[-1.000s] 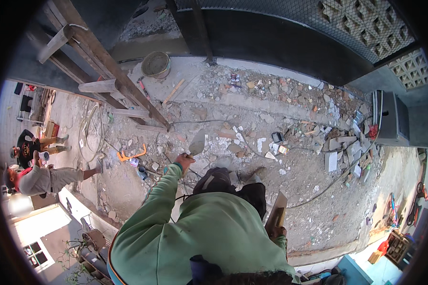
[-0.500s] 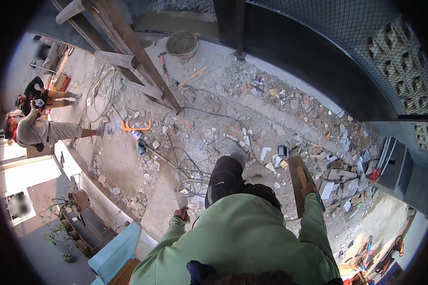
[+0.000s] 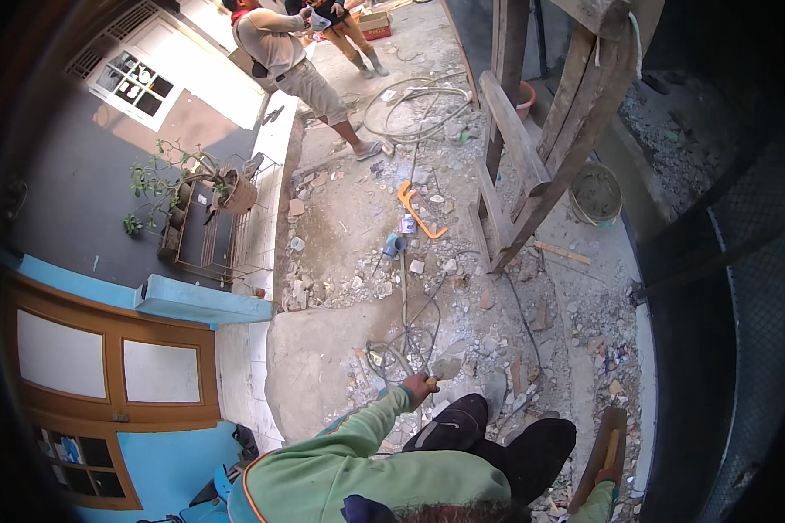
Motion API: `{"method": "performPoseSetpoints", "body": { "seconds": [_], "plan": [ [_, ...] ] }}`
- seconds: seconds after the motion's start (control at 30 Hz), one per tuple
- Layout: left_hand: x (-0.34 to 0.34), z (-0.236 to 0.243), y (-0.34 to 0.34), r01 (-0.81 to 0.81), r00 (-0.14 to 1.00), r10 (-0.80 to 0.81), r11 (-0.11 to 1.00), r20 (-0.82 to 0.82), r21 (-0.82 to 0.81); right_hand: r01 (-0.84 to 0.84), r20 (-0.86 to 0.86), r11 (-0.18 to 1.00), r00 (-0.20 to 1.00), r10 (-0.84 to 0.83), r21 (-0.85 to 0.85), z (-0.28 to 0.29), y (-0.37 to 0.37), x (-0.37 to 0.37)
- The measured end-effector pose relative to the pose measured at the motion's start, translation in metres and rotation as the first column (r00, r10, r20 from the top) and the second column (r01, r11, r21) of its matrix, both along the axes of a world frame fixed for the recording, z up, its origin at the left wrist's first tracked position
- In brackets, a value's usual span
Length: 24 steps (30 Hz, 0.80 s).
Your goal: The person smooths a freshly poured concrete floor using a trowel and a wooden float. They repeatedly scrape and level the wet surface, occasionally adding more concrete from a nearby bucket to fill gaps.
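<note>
My left hand [image 3: 419, 387] is closed round the handle of a trowel [image 3: 447, 369], whose grey blade points forward over the rubble. Down at the lower right, my right hand [image 3: 608, 476] grips the wooden handle of a long, flat plastering float [image 3: 597, 455]. The float's board is held beside my right leg, and part of that hand is hidden by the board and sleeve. Between the two hands are my dark-trousered legs. Beneath the trowel lie broken stones and loops of a hose [image 3: 403, 296].
A wooden trestle [image 3: 549, 148] stands ahead right, beside a bucket of grey mix [image 3: 596, 193]. An orange saw frame [image 3: 412, 211] and a blue pipe piece [image 3: 394, 245] lie ahead. Two people [image 3: 279, 52] stand far ahead. A potted plant [image 3: 235, 192] is left; a dark wall borders the right.
My view has swung left, so the trestle and bucket now appear on the right and the house door on the left. Both hands keep their tools; my left arm reaches farther forward.
</note>
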<state>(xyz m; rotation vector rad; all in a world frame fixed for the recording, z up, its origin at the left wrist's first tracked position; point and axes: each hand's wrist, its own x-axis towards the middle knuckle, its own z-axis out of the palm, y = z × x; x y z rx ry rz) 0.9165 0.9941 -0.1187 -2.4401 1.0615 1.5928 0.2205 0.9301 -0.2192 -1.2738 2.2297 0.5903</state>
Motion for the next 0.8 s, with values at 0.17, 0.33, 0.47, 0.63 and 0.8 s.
{"method": "performPoseSetpoints", "body": {
  "seconds": [0.17, 0.33, 0.47, 0.63, 0.8],
  "plan": [
    [-0.029, 0.001, -0.032, -0.11, 0.993, 0.108, 0.993, -0.043, -0.053, -0.022, 0.019, 1.0, 1.0, 0.023, -0.011, 0.018, -0.077, -0.007],
    [-0.063, 0.017, -0.079, -0.115, 0.991, 0.119, 0.992, 0.067, -0.059, -0.092, -0.026, 0.995, 0.996, 0.091, -0.04, -0.042, -0.118, -0.013],
    [-0.125, -0.061, -0.082, -0.4, 0.906, 0.392, 0.916, -0.156, -0.019, -0.051, -0.166, 0.998, 0.985, 0.042, -0.049, -0.167, -0.117, -0.103],
    [-0.254, -0.14, -0.16, -0.42, 0.881, 0.407, 0.907, -0.242, -0.004, -0.365, -0.272, 0.766, 0.781, 0.561, 0.529, -0.195, -0.117, -0.23],
    [-0.306, -0.165, -0.245, -0.318, 0.946, 0.278, 0.891, -0.166, -0.324, 0.255, 0.612, 0.966, 0.77, -0.181, -0.034, -0.098, -0.237, 0.006]
  ]
}}
